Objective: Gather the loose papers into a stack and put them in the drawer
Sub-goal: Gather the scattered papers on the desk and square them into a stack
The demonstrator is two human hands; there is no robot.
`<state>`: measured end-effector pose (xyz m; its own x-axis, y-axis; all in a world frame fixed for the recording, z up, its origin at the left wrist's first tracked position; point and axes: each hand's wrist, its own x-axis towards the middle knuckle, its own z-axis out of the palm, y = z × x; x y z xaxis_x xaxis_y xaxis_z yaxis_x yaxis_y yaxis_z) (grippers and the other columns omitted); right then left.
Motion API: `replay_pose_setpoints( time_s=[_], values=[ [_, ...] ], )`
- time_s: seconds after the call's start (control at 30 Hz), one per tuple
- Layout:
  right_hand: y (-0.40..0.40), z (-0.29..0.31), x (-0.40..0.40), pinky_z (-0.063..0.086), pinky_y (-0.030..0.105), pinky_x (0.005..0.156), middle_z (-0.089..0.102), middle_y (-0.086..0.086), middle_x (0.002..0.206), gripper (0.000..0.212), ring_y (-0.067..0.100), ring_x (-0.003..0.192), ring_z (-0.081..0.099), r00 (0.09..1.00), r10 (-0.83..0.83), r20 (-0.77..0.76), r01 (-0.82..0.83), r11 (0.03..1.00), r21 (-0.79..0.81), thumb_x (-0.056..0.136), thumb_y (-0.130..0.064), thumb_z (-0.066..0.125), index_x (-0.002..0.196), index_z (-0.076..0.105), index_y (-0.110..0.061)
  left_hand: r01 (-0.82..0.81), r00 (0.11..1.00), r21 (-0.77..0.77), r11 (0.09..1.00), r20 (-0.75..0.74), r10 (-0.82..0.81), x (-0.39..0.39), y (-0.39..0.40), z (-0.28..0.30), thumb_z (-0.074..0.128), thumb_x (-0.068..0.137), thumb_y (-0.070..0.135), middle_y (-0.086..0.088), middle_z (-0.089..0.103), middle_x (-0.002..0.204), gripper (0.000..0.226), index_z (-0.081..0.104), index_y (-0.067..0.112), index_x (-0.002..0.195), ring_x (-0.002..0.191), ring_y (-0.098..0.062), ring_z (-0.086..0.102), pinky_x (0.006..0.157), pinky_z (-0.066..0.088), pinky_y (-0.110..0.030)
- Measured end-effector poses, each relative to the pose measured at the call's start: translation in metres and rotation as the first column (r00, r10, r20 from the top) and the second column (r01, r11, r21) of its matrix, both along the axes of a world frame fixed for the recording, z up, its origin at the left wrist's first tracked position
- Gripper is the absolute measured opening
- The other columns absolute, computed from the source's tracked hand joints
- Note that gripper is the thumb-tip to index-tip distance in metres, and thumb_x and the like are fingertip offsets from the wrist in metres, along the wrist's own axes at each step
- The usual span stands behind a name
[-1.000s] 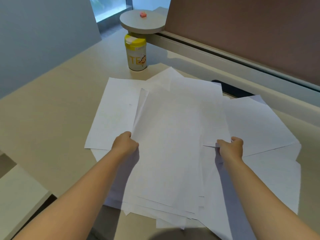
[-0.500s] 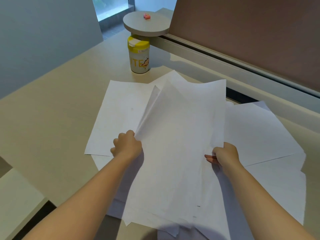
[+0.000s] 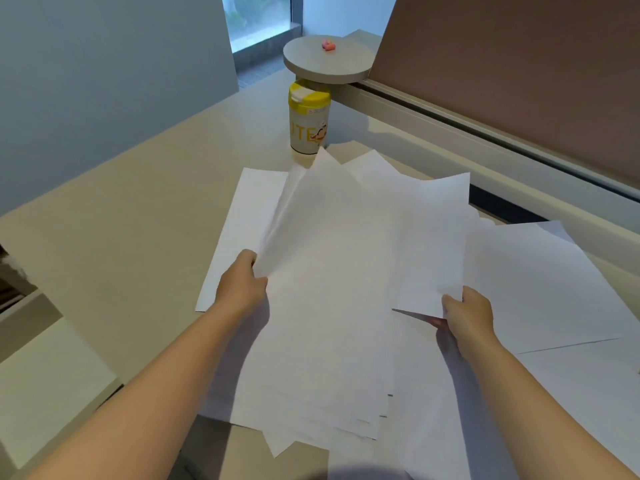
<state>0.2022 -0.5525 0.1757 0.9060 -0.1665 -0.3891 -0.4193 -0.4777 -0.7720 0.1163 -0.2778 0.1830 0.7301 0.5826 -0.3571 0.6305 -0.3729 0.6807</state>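
A loose bunch of white papers (image 3: 339, 292) is held up off the beige desk, far ends tilted upward and fanned out. My left hand (image 3: 242, 285) grips the bunch's left edge. My right hand (image 3: 467, 313) grips its right edge, thumb on top. More sheets lie flat on the desk: one at the left (image 3: 242, 216) beneath the lifted bunch, and a few at the right (image 3: 540, 285). The sheets' near ends overhang the desk's front edge. No drawer is visible.
A white canister with a yellow lid (image 3: 309, 119) stands just beyond the papers. Above it is a round grey shelf (image 3: 329, 60) carrying a small pink object (image 3: 329, 46). A brown partition (image 3: 519, 74) runs along the right. A low white surface (image 3: 45, 386) sits at the lower left.
Both hands have lifted the middle bunch of papers; its far ends rose and fanned out. The head camera moved closer and slightly left.
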Motion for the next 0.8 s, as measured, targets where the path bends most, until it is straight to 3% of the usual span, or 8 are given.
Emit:
replay_pose_setpoints(
  time_s=[0.07, 0.13, 0.23, 0.37, 0.5, 0.6, 0.7, 0.8],
  values=[
    [0.001, -0.002, 0.003, 0.026, 0.026, 0.052, 0.035, 0.005, 0.059, 0.033, 0.021, 0.057, 0.034, 0.999, 0.035, -0.003, -0.036, 0.998, -0.047, 0.086, 0.003, 0.037, 0.055, 0.035, -0.009, -0.096, 0.987, -0.073, 0.993, 0.121, 0.105, 0.004, 0.013, 0.000, 0.050, 0.085, -0.001, -0.016, 0.057, 0.113, 0.044, 0.041, 0.010, 0.127, 0.103, -0.032, 0.055, 0.088, 0.043, -0.037],
    [0.005, -0.005, 0.004, 0.031, 0.028, 0.057, 0.040, 0.007, 0.060, 0.030, 0.023, 0.061, 0.039, 0.998, 0.068, -0.019, -0.069, 0.995, -0.069, 0.086, 0.003, 0.038, 0.057, 0.041, -0.007, -0.181, 0.969, -0.116, 0.977, 0.151, 0.197, 0.010, 0.028, -0.003, 0.052, 0.084, -0.002, -0.024, 0.054, 0.129, 0.056, 0.033, 0.005, 0.137, 0.117, -0.037, 0.053, 0.100, 0.042, -0.042],
    [0.016, -0.006, 0.004, 0.038, 0.028, 0.061, 0.051, 0.010, 0.070, 0.017, 0.025, 0.069, 0.047, 0.987, 0.145, -0.067, -0.146, 0.989, -0.014, 0.084, 0.005, 0.042, 0.072, 0.053, -0.001, -0.242, 0.970, 0.055, 0.969, 0.030, 0.241, 0.019, 0.047, -0.009, 0.049, 0.086, 0.004, -0.028, 0.057, 0.125, 0.037, 0.049, -0.004, 0.123, 0.115, -0.042, 0.053, 0.092, 0.042, -0.041],
    [0.031, -0.001, 0.015, 0.033, 0.027, 0.056, 0.053, 0.011, 0.077, 0.008, 0.024, 0.076, 0.049, 0.984, 0.162, -0.068, -0.162, 0.987, 0.000, 0.079, 0.003, 0.049, 0.079, 0.054, -0.002, -0.173, 0.960, 0.240, 0.955, -0.178, 0.218, 0.028, 0.058, -0.007, 0.040, 0.090, 0.012, -0.028, 0.042, 0.132, 0.033, 0.050, 0.000, 0.119, 0.123, -0.043, 0.036, 0.098, 0.035, -0.045],
    [0.048, 0.005, 0.030, 0.039, 0.029, 0.078, 0.053, 0.011, 0.116, 0.034, 0.026, 0.100, 0.050, 0.993, 0.114, -0.009, -0.115, 0.993, -0.039, 0.090, -0.008, 0.044, 0.123, 0.046, -0.004, -0.156, 0.970, 0.212, 0.965, -0.151, 0.190, 0.039, 0.073, -0.007, 0.041, 0.089, 0.007, -0.031, 0.041, 0.132, 0.033, 0.049, -0.005, 0.118, 0.119, -0.044, 0.041, 0.094, 0.038, -0.043],
    [0.061, 0.003, 0.036, 0.039, 0.034, 0.088, 0.051, 0.018, 0.129, 0.035, 0.033, 0.114, 0.049, 0.985, 0.165, -0.039, -0.169, 0.979, -0.112, 0.093, -0.004, 0.034, 0.125, 0.046, 0.001, -0.130, 0.989, 0.125, 0.984, -0.057, 0.138, 0.049, 0.076, -0.007, 0.046, 0.086, 0.002, -0.030, 0.052, 0.126, 0.034, 0.052, -0.006, 0.118, 0.112, -0.043, 0.053, 0.089, 0.043, -0.040],
    [0.079, 0.002, 0.032, 0.043, 0.023, 0.073, 0.065, 0.013, 0.104, 0.030, 0.023, 0.089, 0.060, 0.971, 0.209, -0.116, -0.212, 0.977, -0.016, 0.091, 0.003, 0.034, 0.109, 0.058, 0.001, -0.079, 0.995, -0.020, 0.997, 0.057, 0.080, 0.059, 0.065, -0.006, 0.047, 0.087, 0.001, -0.025, 0.056, 0.127, 0.036, 0.049, -0.003, 0.122, 0.116, -0.037, 0.054, 0.091, 0.042, -0.037],
    [0.094, 0.007, 0.032, 0.036, 0.017, 0.045, 0.052, 0.006, 0.056, 0.033, 0.009, 0.046, 0.049, 0.958, 0.204, -0.203, -0.180, 0.975, 0.133, 0.089, 0.001, 0.036, 0.060, 0.049, -0.008, -0.042, 0.994, -0.132, 0.990, 0.093, 0.054, 0.068, 0.054, -0.005, 0.044, 0.090, 0.002, -0.019, 0.052, 0.130, 0.039, 0.037, 0.000, 0.128, 0.106, -0.029, 0.051, 0.083, 0.037, -0.031]
  ],
)
